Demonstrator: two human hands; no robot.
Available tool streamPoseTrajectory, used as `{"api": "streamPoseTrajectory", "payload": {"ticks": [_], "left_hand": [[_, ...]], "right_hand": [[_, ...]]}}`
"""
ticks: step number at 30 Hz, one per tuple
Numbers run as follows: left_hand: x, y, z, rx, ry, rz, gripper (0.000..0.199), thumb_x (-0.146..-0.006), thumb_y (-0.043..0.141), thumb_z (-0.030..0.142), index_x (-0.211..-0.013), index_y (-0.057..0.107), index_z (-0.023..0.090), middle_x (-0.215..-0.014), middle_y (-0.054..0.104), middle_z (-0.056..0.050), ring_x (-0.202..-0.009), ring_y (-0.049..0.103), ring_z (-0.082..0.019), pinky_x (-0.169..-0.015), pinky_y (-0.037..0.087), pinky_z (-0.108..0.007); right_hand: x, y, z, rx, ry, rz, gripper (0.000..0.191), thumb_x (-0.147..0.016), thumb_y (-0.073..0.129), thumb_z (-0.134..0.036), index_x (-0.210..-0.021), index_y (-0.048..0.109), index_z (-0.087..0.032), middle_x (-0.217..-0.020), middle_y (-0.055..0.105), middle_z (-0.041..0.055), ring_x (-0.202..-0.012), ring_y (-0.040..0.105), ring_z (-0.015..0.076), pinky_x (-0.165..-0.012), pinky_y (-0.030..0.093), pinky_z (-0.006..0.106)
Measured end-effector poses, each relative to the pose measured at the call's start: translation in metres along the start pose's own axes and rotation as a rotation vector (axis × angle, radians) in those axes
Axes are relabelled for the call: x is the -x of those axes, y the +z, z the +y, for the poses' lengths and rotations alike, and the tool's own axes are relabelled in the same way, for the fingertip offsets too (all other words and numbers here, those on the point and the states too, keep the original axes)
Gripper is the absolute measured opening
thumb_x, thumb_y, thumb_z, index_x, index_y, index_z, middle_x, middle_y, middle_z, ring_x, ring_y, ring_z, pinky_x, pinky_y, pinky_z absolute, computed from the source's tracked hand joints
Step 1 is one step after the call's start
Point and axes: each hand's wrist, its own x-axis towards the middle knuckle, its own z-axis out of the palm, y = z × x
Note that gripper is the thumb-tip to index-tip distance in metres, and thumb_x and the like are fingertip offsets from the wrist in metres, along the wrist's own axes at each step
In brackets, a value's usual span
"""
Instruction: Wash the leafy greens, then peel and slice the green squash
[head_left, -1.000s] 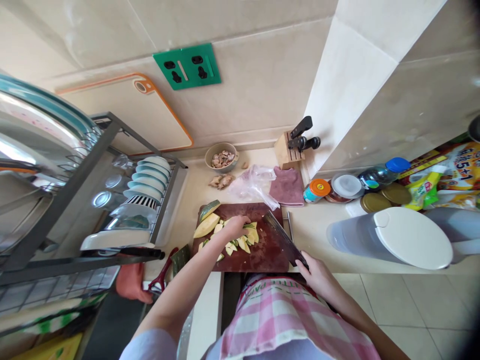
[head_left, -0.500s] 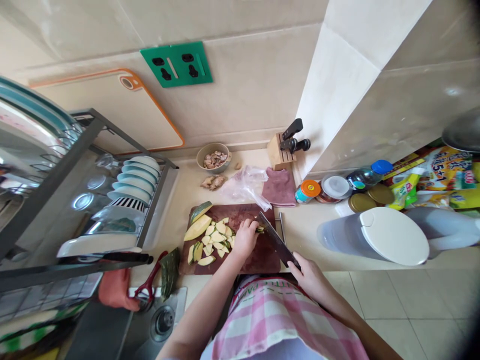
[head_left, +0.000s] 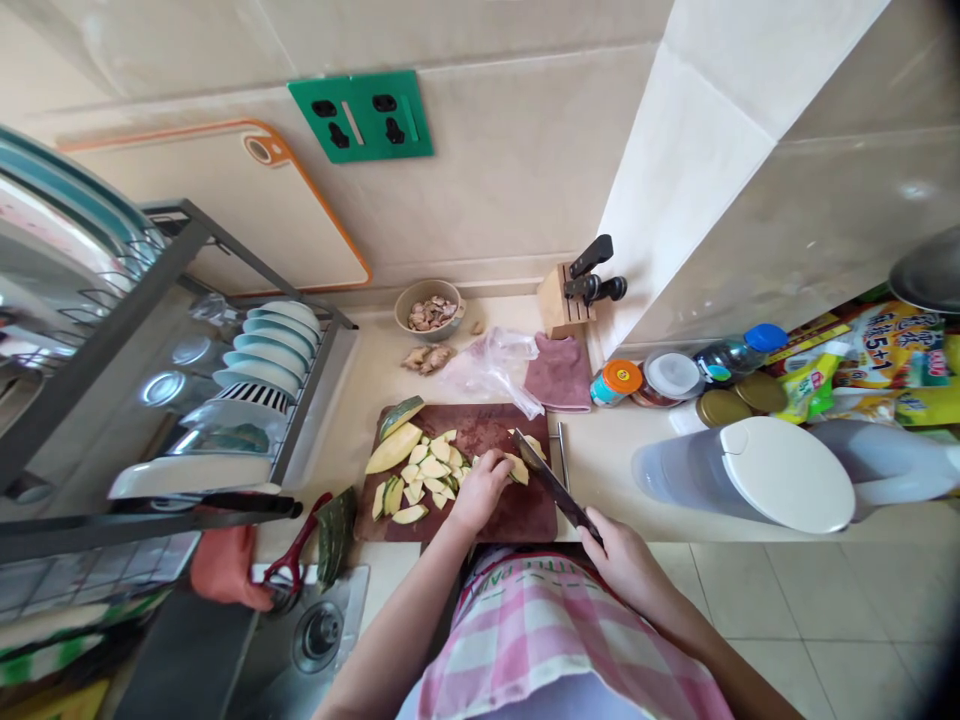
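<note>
My right hand [head_left: 613, 548] is closed around the handle of a dark-bladed kitchen knife [head_left: 553, 482], whose blade slants over the right part of the brown cutting board [head_left: 487, 525]. My left hand [head_left: 482, 490] has its fingers bent over squash slices [head_left: 517, 470] just left of the blade; the fingers partly hide them. Another cut piece shows beyond the blade. Pale, green-skinned squash pieces [head_left: 433, 468] are heaped left of my left hand. Two larger squash chunks [head_left: 394, 449] lie at the board's far left corner.
Behind the board are a bowl of sliced pieces [head_left: 430, 312], ginger [head_left: 427, 358], a plastic bag [head_left: 499, 365], a pink cloth [head_left: 559, 373] and a knife block [head_left: 564, 300]. Left are a dish rack [head_left: 300, 410], red scissors [head_left: 294, 555] and the sink [head_left: 319, 635]. Right stands a white-lidded container [head_left: 784, 472].
My left hand has shifted slightly left and towards me, showing more of the slices beside the blade. A cut piece now shows beyond the knife. The knife stays in my right hand.
</note>
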Motion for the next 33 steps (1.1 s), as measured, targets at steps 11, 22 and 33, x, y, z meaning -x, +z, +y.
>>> {"api": "streamPoseTrajectory", "payload": {"ticks": [11,22,33], "left_hand": [[0.007,0.023,0.007,0.003,-0.05,0.144,0.019,-0.089,0.043,0.029,-0.092,0.059,0.02,-0.096,0.051,-0.005,-0.088,0.052,-0.016,-0.08,0.046,-0.027],[0.011,0.037,0.009,0.038,-0.028,0.351,0.018,-0.087,0.046,0.028,-0.092,0.061,0.019,-0.099,0.052,-0.006,-0.09,0.055,-0.017,-0.081,0.049,-0.03],[0.008,0.029,0.013,0.082,-0.052,0.282,0.017,-0.086,0.048,0.023,-0.1,0.058,0.022,-0.106,0.051,-0.007,-0.098,0.053,-0.018,-0.085,0.048,-0.032]], "right_hand": [[-0.002,0.002,0.0,0.131,-0.079,0.013,0.027,-0.088,0.029,-0.027,-0.093,0.055,-0.02,-0.083,0.066,0.0062,-0.075,0.062,0.0193,-0.064,0.038,0.026],[-0.003,-0.005,0.005,0.123,-0.127,0.014,0.025,-0.088,0.029,-0.026,-0.092,0.054,-0.021,-0.081,0.065,0.0039,-0.072,0.06,0.0175,-0.062,0.037,0.025],[0.013,-0.022,0.004,0.229,-0.151,0.012,0.022,-0.089,0.031,-0.024,-0.087,0.053,-0.022,-0.072,0.062,0.0019,-0.064,0.059,0.0162,-0.058,0.035,0.025]]}}
